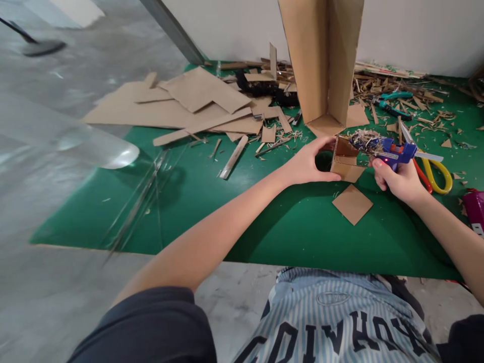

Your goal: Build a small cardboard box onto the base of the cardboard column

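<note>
My left hand (308, 162) grips a small open cardboard box (348, 172) by its left side, thumb along the lower edge and fingers behind. In my right hand (399, 179) is a blue hot glue gun (395, 151) with a small red light lit. Its front end, crusted with stringy brown scraps, points left at the box's upper right edge; whether it touches cannot be made out. A square cardboard piece (352, 204) lies on the green table just below the box. A tall folded cardboard piece (325, 65) stands right behind the box.
Scissors (436, 174) with red and yellow handles lie right of my right hand, near a purple object (474, 207) at the edge. Teal-handled pliers (395, 103) lie among scraps. Cardboard sheets (189, 101) cover the back left. A blurred transparent shape (113, 151) intrudes at left.
</note>
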Motion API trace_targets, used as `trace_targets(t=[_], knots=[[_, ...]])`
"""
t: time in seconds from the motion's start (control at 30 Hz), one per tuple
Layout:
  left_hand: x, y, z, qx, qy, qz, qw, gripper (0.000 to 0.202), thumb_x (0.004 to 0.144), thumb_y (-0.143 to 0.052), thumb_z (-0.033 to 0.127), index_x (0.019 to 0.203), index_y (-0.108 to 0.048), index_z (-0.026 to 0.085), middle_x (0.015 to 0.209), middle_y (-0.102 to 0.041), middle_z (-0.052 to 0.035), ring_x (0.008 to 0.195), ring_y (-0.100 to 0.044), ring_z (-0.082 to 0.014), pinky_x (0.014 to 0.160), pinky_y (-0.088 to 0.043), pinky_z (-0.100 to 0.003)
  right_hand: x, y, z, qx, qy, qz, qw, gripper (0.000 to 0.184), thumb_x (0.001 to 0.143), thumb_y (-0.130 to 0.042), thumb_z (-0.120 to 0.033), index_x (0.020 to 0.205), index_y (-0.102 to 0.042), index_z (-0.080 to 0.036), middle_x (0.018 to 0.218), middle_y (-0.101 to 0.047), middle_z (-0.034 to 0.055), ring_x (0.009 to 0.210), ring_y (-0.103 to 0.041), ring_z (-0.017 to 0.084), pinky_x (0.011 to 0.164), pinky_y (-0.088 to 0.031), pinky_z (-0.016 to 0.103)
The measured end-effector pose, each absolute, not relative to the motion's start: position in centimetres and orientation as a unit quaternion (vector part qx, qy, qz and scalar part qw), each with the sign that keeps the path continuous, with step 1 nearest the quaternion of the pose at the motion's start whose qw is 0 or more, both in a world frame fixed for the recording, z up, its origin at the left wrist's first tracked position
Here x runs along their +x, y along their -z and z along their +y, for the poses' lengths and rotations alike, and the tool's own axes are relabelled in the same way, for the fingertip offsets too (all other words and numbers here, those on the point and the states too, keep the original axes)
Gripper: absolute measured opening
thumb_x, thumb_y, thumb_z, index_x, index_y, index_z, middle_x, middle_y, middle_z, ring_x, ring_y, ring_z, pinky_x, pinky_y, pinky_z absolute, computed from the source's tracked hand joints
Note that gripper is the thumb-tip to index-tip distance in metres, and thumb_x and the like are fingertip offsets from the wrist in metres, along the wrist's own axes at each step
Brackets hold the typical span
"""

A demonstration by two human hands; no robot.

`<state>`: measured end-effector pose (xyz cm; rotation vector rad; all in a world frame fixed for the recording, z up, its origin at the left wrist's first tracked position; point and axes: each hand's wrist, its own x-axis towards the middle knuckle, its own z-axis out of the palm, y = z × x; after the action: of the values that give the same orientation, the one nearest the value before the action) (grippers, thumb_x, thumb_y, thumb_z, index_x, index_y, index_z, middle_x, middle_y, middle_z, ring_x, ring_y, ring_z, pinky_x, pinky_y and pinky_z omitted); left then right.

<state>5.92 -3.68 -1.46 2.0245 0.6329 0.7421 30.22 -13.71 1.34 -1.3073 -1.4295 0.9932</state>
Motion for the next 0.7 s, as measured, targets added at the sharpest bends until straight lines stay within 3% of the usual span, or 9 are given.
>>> trace_targets(t=[0.33, 0.7], knots=[[5.92, 1.26, -3.95, 0.821, -0.323, 0.232, 0.41, 0.094, 0.065, -0.088, 0.066, 0.14, -0.055, 0.019, 0.146, -0.061, -0.0162, 0.134, -0.06, -0.0357, 0.12, -0.048, -0.055, 30.63, -1.11, -13.57, -0.537, -0.398, -0.597, 0.444, 0.056, 0.08, -0.068, -0.076, 0.079, -0.052, -0.022, 0.048, -0.046, -0.0066, 0.037, -0.044, 0.007, 0.038, -0.036, 0.023], [5.85, 1.63, -3.76, 0.831, -0.312, 0.234, 0.397, 0.099, 0.064, -0.087, 0.067, 0.144, -0.052, 0.02, 0.149, -0.058, -0.0164, 0.134, -0.059, -0.0354, 0.117, -0.049, -0.053, 30.8, -0.8, -13.38, -0.533, -0.412, -0.591, 0.444, 0.057, 0.08, -0.069, -0.076, 0.078, -0.051, -0.021, 0.05, -0.047, -0.0063, 0.037, -0.045, 0.007, 0.039, -0.038, 0.023]])
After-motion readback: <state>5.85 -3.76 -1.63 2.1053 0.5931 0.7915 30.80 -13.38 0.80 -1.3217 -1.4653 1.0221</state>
